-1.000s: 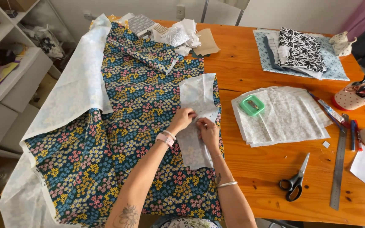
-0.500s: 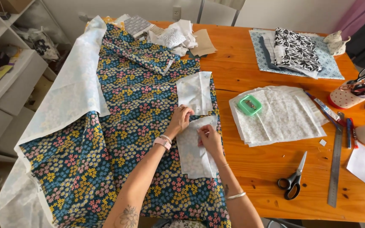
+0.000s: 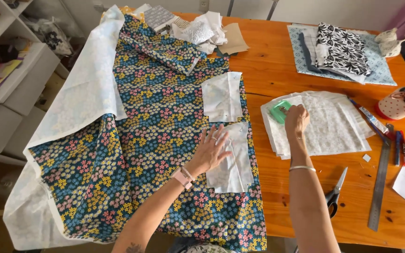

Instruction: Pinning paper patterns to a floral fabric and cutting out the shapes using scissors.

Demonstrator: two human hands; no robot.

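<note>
A dark floral fabric (image 3: 155, 140) lies spread over the left part of the wooden table (image 3: 268, 61). Two white paper pattern pieces rest on it: an upper one (image 3: 222, 96) and a lower one (image 3: 235, 159). My left hand (image 3: 210, 150) lies flat, fingers spread, on the lower piece's left edge. My right hand (image 3: 297, 119) reaches to a small green container (image 3: 280, 111) that sits on a stack of pale patterned fabric (image 3: 329, 124); its fingertips touch the container's right side.
Scissors (image 3: 334, 194) and a metal ruler (image 3: 379, 182) lie at the right. A spotted cup of tools (image 3: 397, 105), pens (image 3: 399, 140), folded black-and-white fabric (image 3: 341, 44), fabric scraps (image 3: 202, 30) and white shelves (image 3: 10, 79) at the left surround the work.
Both hands were together on the white paper pieces. Now my right hand has moved right to the green container, and my left hand lies flat on the lower piece.
</note>
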